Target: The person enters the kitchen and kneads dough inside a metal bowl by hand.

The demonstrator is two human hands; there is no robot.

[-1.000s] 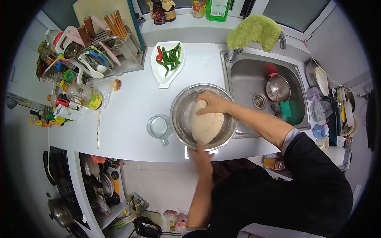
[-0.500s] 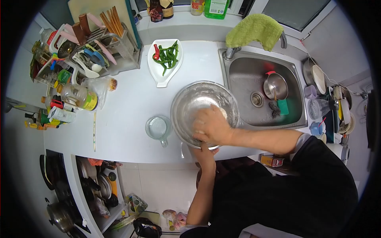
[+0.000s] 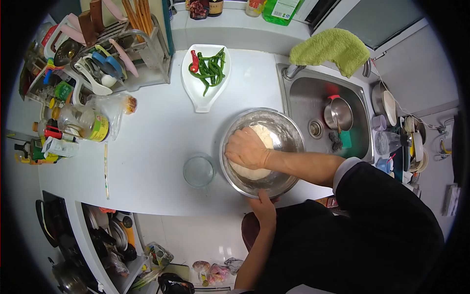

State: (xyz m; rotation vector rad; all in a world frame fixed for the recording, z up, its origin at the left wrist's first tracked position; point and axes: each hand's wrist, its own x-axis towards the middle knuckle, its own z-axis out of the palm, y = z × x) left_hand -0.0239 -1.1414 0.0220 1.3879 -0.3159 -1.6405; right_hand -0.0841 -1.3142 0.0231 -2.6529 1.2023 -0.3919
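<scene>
A steel mixing bowl [image 3: 290,131] stands on the white counter near its front edge, with pale dough [image 3: 265,134] inside. My right hand [image 3: 247,149] reaches into the bowl from the right and presses down on the dough, fingers curled into it. Part of the dough is hidden beneath that hand. At the near side, my left hand [image 3: 264,208] grips the bowl's rim, thumb on top; its other fingers are mostly hidden underneath. A clear glass cup [image 3: 199,170] is just left of the bowl.
A white dish [image 3: 201,103] of green and red peppers lies behind the bowl. To the right is a sink [image 3: 303,98] holding a small pot [image 3: 338,113]. A utensil rack [image 3: 152,63] and an oil bottle [image 3: 95,125] stand at the left.
My right hand has gone from a blurred motion over the bowl to pressing on the dough, which now shows more. My left hand stays at the rim. The whole view has shifted slightly.
</scene>
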